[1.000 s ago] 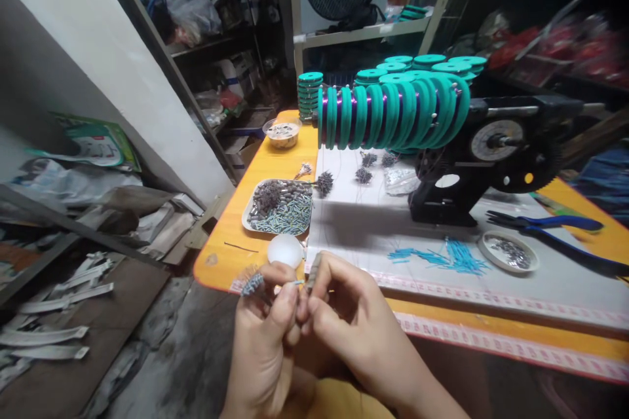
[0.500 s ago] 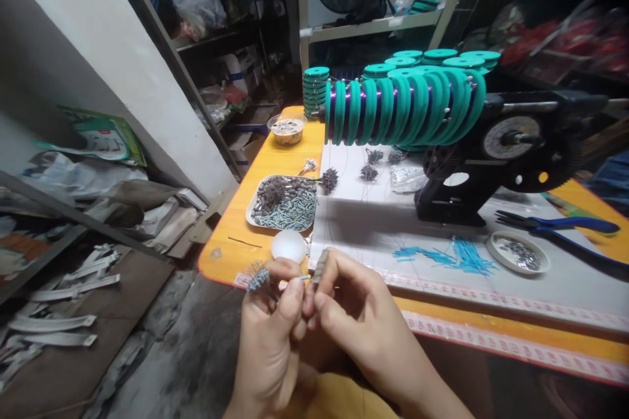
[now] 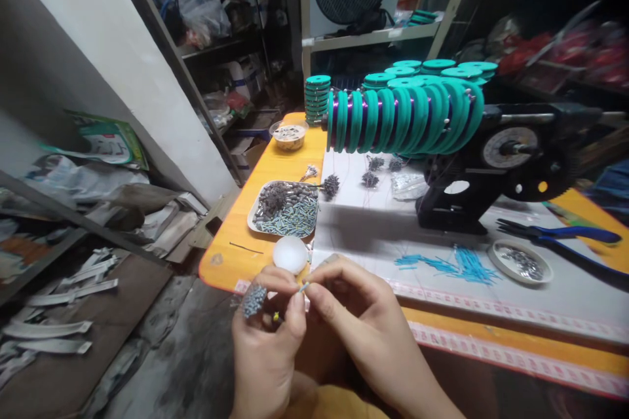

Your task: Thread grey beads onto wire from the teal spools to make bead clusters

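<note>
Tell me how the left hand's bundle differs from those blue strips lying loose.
The bundle is held in the left hand; the blue strips lie on the white surface. The bundle is grey-blue and tightly packed; the blue strips are brighter and loosely spread. Both comprise many small pieces.

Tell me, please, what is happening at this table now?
A person's left hand holds a bunch of small blue-grey components and pinches one pale-blue piece. The right hand is at that piece's other end; whether it grips is hard to tell. Beyond the hands, a tray holds loose grey and blue-green pieces, and a black winding machine carries green spools.
</note>
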Tool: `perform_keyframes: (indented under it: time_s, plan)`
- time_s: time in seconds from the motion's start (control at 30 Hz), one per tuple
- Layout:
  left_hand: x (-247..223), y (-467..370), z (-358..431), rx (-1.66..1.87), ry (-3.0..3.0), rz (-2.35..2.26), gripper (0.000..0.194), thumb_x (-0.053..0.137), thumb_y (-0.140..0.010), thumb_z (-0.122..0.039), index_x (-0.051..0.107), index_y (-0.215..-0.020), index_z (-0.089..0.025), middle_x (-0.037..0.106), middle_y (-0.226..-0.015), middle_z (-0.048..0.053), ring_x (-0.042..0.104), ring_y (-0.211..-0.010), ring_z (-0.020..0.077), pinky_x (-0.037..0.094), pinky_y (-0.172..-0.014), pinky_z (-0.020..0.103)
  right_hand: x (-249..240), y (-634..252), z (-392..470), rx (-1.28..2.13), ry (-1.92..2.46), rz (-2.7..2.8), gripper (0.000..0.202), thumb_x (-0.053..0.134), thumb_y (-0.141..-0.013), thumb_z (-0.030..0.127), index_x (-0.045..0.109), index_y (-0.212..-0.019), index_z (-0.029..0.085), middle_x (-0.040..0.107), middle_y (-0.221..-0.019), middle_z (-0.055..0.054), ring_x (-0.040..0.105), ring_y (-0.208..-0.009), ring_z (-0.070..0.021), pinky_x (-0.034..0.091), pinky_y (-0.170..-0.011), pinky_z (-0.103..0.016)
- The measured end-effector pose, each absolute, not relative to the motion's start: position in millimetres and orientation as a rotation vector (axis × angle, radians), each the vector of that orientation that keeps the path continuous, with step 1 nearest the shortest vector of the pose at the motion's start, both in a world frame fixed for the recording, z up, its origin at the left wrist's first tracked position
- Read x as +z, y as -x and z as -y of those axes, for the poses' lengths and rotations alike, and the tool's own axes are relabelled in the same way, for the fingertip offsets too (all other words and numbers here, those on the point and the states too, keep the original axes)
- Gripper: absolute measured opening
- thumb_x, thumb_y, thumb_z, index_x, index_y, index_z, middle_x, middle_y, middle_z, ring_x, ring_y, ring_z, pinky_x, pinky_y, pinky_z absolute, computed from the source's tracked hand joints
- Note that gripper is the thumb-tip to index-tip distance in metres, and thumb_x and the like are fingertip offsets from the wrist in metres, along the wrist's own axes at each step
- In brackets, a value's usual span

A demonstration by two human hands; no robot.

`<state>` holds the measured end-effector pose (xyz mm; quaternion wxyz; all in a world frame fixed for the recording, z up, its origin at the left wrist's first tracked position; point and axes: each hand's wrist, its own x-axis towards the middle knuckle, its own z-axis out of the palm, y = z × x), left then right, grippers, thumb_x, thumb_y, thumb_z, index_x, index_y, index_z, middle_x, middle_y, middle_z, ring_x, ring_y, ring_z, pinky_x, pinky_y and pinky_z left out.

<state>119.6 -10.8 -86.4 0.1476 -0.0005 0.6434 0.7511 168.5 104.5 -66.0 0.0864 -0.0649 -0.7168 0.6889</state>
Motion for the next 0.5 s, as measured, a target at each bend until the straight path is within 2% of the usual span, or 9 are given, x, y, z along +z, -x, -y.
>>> perform_keyframes:
  time_s: [0.07, 0.2, 0.3, 0.4, 0.47, 0.5]
  plan:
    - [-87, -118, 14, 2.139, -0.049, -1.889, 0.059, 0.081, -0.059, -0.045, 0.039, -0.081, -0.011, 0.052, -0.09, 0.0, 0.053, -0.07, -0.0026, 0.045, -0.058, 0.005, -67, -169, -106, 2.015, 0.182, 2.157, 0.051, 0.048, -0.095, 0.051, 0.062, -0.1, 0.002, 0.056, -0.096, -0.006, 0.055, -0.086, 0.0093, 0.045, -0.076, 0.007]
    - [-81, -113, 20, 2.018, -0.114, -1.81, 0.057, 0.074, -0.066, -0.052, 0.05, -0.101, -0.015, 0.055, -0.094, 0.001, 0.053, -0.065, -0.0029, 0.046, -0.057, 0.008, -60, -171, -108, 1.843, 0.13, 2.236, 0.041, 0.048, -0.096, 0.041, 0.067, -0.096, 0.005, 0.055, -0.091, -0.004, 0.051, -0.082, 0.0111, 0.038, -0.07, 0.007]
    - [-77, -111, 24, 2.037, -0.247, -1.833, 0.048, 0.075, -0.068, -0.047, 0.048, -0.083, -0.01, 0.055, -0.102, 0.003, 0.058, -0.068, -0.0023, 0.048, -0.059, 0.008, -56, -173, -107, 1.645, 0.022, 2.263, 0.029, 0.048, -0.094, 0.027, 0.068, -0.09, 0.007, 0.054, -0.087, -0.003, 0.045, -0.077, 0.0125, 0.033, -0.068, 0.006]
    - [-76, -110, 33, 2.028, -0.301, -1.697, 0.047, 0.066, -0.076, -0.049, 0.038, -0.08, -0.012, 0.056, -0.083, -0.003, 0.039, -0.043, -0.008, 0.033, -0.045, 0.006, -61, -172, -106, 1.415, -0.093, 2.264, 0.026, 0.045, -0.093, 0.019, 0.068, -0.089, 0.009, 0.052, -0.088, -0.003, 0.043, -0.082, 0.0111, 0.031, -0.072, 0.002]
    - [-74, -109, 42, 1.926, -0.309, -1.627, 0.049, 0.061, -0.079, -0.053, 0.032, -0.079, -0.013, 0.048, -0.062, -0.006, 0.029, -0.037, -0.0073, 0.025, -0.042, 0.006, -64, -171, -107, 1.163, -0.252, 2.224, 0.03, 0.042, -0.096, 0.021, 0.068, -0.087, 0.01, 0.051, -0.086, -0.005, 0.042, -0.088, 0.0071, 0.031, -0.08, -0.002]
    - [-73, -107, 48, 1.869, -0.3, -1.628, 0.052, 0.062, -0.078, -0.055, 0.031, -0.077, -0.013, 0.043, -0.055, -0.006, 0.029, -0.037, -0.0065, 0.022, -0.042, 0.005, -65, -171, -108, 1.005, -0.345, 2.199, 0.03, 0.042, -0.096, 0.021, 0.067, -0.085, 0.01, 0.051, -0.085, -0.005, 0.042, -0.092, 0.0048, 0.032, -0.087, -0.005]
